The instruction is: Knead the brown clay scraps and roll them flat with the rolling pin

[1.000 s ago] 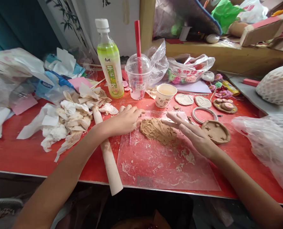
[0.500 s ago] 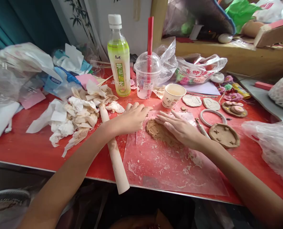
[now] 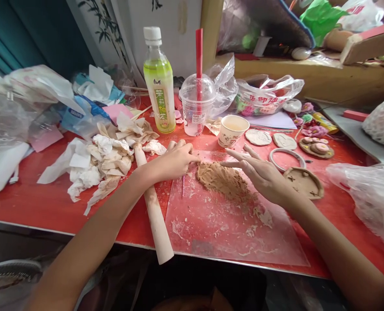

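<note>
A rough, flattened slab of brown clay [image 3: 222, 179] lies on a clear plastic sheet [image 3: 208, 233] smeared with clay residue. My left hand [image 3: 179, 159] is at the sheet's far left corner, fingers bent and partly apart, one finger reaching close to the clay's left edge; nothing shows in its grasp. Raised just over the clay's right side, my right hand [image 3: 263, 175] is open with fingers spread and dusted pale, holding nothing. A wooden rolling pin [image 3: 156, 224] lies under my left forearm, its near end past the table edge.
Crumpled tissues [image 3: 104, 160] lie at left. Behind stand a tea bottle [image 3: 159, 90], a lidded plastic cup [image 3: 195, 108] with a red straw, and a paper cup [image 3: 232, 133]. At right are a ring [image 3: 281, 156], a shallow clay dish [image 3: 303, 183], flat clay discs [image 3: 258, 137] and plastic bags [image 3: 366, 198].
My right hand has lifted off the clay and moved right, baring more of the slab's top. My left hand's fingers have bent and drawn back slightly left.
</note>
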Demonstrator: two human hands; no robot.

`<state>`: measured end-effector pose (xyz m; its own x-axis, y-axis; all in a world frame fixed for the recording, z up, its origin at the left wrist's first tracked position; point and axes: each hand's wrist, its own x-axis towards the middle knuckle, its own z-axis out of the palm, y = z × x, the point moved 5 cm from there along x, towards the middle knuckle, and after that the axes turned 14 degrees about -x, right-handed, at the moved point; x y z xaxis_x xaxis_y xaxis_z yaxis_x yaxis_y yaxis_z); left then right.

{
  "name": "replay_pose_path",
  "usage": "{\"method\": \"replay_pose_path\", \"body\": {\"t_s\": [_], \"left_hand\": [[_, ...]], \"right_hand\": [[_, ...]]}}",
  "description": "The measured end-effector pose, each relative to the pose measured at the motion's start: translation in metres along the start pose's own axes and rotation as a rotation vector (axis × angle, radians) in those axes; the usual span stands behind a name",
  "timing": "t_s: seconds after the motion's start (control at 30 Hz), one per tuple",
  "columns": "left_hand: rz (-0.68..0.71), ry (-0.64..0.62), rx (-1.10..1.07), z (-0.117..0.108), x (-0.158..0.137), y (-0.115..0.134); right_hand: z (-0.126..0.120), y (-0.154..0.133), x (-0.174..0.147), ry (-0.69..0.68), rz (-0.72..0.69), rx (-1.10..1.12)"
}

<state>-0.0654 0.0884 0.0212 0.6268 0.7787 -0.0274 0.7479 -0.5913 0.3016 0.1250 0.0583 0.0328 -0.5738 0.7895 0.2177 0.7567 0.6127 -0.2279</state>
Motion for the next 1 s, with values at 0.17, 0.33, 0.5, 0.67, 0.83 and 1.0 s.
{"method": "replay_pose_path", "body": {"t_s": [0.17,0.33,0.5,0.67,0.83,1.0], "left_hand": [[0.077,0.105,-0.019,-0.0044,0.0014,0.0048],[0.094,0.092,0.009,0.0001,0.0047,0.0034],[0.077,0.145,0.003,-0.0024,0.0066,0.0015],[0.089,0.129,-0.022,-0.0004,0.0062,0.0019],[0.148,0.090,-0.008,0.0018,0.0064,0.0040],[0.176,0.092,-0.018,0.0008,0.0064,0.0007]], "right_hand": [[0.0017,0.0087,-0.0005,0.002,0.065,-0.020],[-0.0023,0.0072,0.0007,0.021,0.036,-0.043],[-0.0007,0.0075,0.0011,0.008,0.034,-0.026],[0.0007,0.0081,0.0005,0.018,0.028,-0.016],[0.0014,0.0069,0.0007,0.026,0.000,-0.037],[0.0040,0.0079,0.0009,0.040,-0.031,-0.058]]}}
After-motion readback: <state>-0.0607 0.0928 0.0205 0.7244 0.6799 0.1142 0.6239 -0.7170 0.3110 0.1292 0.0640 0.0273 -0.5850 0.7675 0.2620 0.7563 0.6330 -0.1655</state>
